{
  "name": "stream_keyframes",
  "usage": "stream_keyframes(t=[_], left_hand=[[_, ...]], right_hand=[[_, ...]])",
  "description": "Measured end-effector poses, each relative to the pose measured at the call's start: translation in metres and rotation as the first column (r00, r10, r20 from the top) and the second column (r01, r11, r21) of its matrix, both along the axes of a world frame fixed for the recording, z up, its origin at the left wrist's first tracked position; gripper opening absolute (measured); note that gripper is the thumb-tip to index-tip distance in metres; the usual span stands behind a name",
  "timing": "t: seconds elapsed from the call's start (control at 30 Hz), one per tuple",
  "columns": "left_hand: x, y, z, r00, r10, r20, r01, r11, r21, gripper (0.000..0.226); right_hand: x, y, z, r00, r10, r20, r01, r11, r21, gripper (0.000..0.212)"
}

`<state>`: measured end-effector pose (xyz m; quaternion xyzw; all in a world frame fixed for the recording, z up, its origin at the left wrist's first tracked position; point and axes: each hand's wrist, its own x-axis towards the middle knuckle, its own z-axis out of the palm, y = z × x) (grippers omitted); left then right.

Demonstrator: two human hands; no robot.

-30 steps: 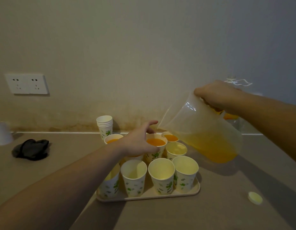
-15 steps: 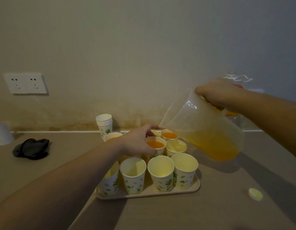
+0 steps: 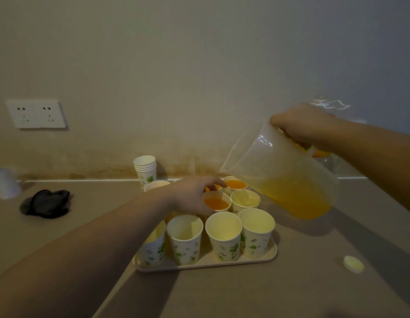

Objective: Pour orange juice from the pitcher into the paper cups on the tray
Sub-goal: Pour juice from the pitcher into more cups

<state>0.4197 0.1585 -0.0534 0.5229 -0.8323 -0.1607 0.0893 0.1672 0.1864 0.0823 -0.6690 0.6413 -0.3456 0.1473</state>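
Observation:
A beige tray [image 3: 271,257] on the counter carries several leaf-printed paper cups. The front-row cups, such as the cup in the front middle [image 3: 223,235], hold no juice. A middle cup [image 3: 216,203] and a back cup [image 3: 235,184] hold orange juice. My left hand [image 3: 191,195] curls round the filled middle cup from the left. My right hand [image 3: 301,125] grips the handle of the clear pitcher [image 3: 279,173], tilted with its spout over the back cups. Juice sits low in the pitcher; no stream is visible.
A stack of spare paper cups [image 3: 145,169] stands behind the tray by the wall. A black cloth [image 3: 46,203] and a white cup [image 3: 5,182] lie at the far left. A yellow lid [image 3: 353,263] rests right of the tray. A bottle [image 3: 323,154] stands behind my right arm.
My left hand has slid a little nearer and closed round the filled middle cup. The pitcher has held nearly the same tilted pose, shifting slightly.

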Motion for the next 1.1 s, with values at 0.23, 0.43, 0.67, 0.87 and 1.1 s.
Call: stream_keyframes(t=[0.23, 0.43, 0.67, 0.87, 1.1], left_hand=[[-0.001, 0.004, 0.005, 0.998, -0.023, 0.056, 0.024, 1.0, -0.016, 0.088], [-0.002, 0.009, 0.006, 0.998, -0.017, 0.068, 0.021, 0.998, -0.057, 0.082], [-0.001, 0.012, 0.014, 0.997, 0.019, 0.078, -0.02, 1.0, 0.006, 0.092], [0.011, 0.015, 0.029, 0.989, 0.066, -0.134, -0.059, 0.997, 0.053, 0.056], [-0.012, 0.02, 0.032, 0.953, 0.11, -0.282, -0.117, 0.993, -0.007, 0.03]], right_hand=[[0.001, 0.001, -0.001, 1.0, 0.003, 0.014, -0.002, 1.0, -0.006, 0.028], [0.001, 0.002, -0.001, 1.0, 0.012, 0.002, -0.012, 1.0, -0.018, 0.03], [-0.005, -0.002, -0.002, 0.999, 0.008, 0.033, -0.007, 1.0, -0.005, 0.025], [-0.009, -0.004, -0.003, 0.999, 0.031, -0.007, -0.031, 0.999, -0.027, 0.023], [-0.02, -0.006, -0.006, 0.999, 0.012, -0.047, -0.013, 1.0, -0.029, 0.027]])
